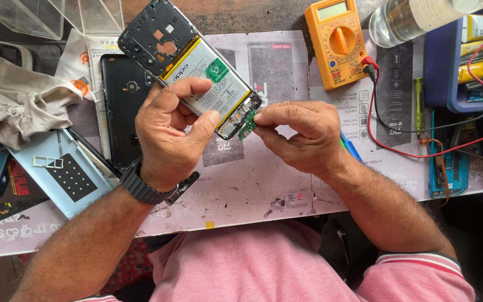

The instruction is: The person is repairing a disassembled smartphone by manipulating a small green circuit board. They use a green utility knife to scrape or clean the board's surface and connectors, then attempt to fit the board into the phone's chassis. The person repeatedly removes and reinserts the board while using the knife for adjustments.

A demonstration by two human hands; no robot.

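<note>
My left hand [169, 137] grips an opened phone [188, 61] with its back removed, showing a white battery and black frame, tilted above the mat. My right hand [303, 137] pinches a small green circuit board [247, 124] at the phone's lower end, touching its bottom edge. A dark watch sits on my left wrist.
A black phone back cover [121, 106] lies left of my hands. An orange multimeter [336, 42] with red and black leads [387, 137] sits at the top right. A light blue case [65, 173], a cloth [12, 98], a clear bottle [415, 19] and a tool tray [448, 78] surround the pale work mat [252, 184].
</note>
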